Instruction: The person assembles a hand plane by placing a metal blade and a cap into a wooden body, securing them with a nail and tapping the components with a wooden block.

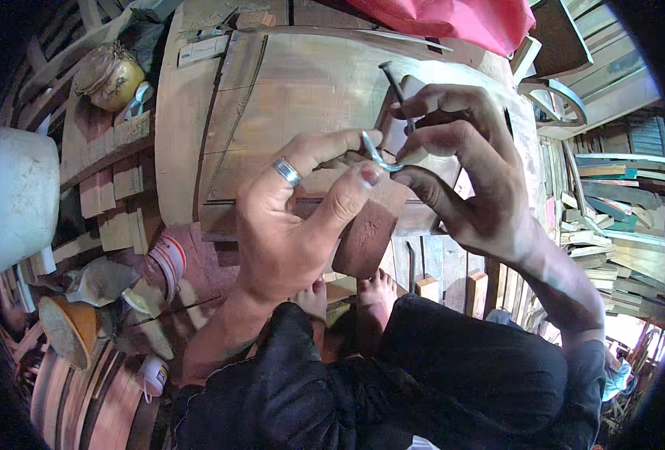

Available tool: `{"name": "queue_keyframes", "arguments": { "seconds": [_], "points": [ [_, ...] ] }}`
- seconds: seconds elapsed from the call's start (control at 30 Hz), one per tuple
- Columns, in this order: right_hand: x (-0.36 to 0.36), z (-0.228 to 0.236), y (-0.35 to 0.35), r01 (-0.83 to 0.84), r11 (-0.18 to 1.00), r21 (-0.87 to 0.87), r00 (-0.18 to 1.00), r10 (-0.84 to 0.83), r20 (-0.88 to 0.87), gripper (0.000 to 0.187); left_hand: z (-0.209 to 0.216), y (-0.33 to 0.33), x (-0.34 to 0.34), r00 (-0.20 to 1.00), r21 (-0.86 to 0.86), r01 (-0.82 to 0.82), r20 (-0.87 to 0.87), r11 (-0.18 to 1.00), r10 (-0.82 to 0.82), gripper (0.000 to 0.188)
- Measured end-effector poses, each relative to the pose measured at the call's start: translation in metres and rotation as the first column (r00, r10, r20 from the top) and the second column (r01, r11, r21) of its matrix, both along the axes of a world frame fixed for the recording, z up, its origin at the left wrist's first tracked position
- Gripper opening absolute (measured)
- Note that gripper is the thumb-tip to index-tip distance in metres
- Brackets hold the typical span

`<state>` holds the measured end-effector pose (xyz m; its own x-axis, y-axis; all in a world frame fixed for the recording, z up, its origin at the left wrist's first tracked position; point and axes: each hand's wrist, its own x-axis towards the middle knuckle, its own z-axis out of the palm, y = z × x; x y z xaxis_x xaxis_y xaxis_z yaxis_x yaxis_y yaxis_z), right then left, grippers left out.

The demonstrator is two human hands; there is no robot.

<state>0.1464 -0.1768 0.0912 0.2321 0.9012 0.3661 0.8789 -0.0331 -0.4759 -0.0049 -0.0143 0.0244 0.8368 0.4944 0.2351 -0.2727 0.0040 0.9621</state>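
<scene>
My left hand (pixel 295 214), with a silver ring on one finger, pinches a small shiny bent strip (pixel 378 155) between thumb and fingertips. Facing it, my right hand (pixel 471 161) has its thumb and a finger at the other end of that strip. Its upper fingers also hold a dark, nail-like rod (pixel 392 81) with a flat head, tilted upward. Below the fingertips a reddish-brown wooden block (pixel 366 238) is partly covered by my left hand. Under both hands lies a wide wooden panel (pixel 302 90); whether the block touches it is hidden.
At the left stand a white tub (pixel 21 199), a dusty round jar (pixel 113 79), an orange container (pixel 70 330) and a small white cup (pixel 152 375). Red cloth (pixel 452 22) drapes over the far edge. Wood offcuts (pixel 610 240) pile up at right. My bare feet are below the panel.
</scene>
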Motion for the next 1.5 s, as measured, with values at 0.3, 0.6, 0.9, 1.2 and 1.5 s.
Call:
{"name": "queue_keyframes", "arguments": {
  "seconds": [0.3,0.6,0.9,1.2,1.5],
  "points": [
    [-0.001,-0.005,-0.003,0.016,0.998,0.062,0.991,-0.024,0.132,0.054,0.001,-0.003,-0.001,1.000,-0.113,-0.010,-0.010,0.994,0.008,0.028],
    [0.007,-0.006,-0.003,0.002,1.000,0.022,0.995,-0.005,0.103,0.070,0.000,0.003,-0.003,1.000,0.017,-0.004,-0.025,1.000,0.005,0.034],
    [0.012,-0.007,-0.004,-0.007,1.000,-0.029,0.993,0.010,0.120,0.071,-0.006,0.004,-0.008,0.993,-0.129,0.118,0.017,0.985,-0.117,0.039],
    [0.014,-0.013,-0.004,-0.008,0.999,-0.035,0.998,0.010,0.068,0.060,-0.002,-0.002,-0.006,0.998,-0.244,0.059,-0.005,0.968,-0.062,0.044],
    [0.017,-0.022,-0.009,-0.031,0.999,-0.040,0.999,0.031,0.022,0.047,-0.004,0.001,-0.007,0.984,-0.136,0.115,-0.117,0.984,-0.131,0.042]
  ]
}}
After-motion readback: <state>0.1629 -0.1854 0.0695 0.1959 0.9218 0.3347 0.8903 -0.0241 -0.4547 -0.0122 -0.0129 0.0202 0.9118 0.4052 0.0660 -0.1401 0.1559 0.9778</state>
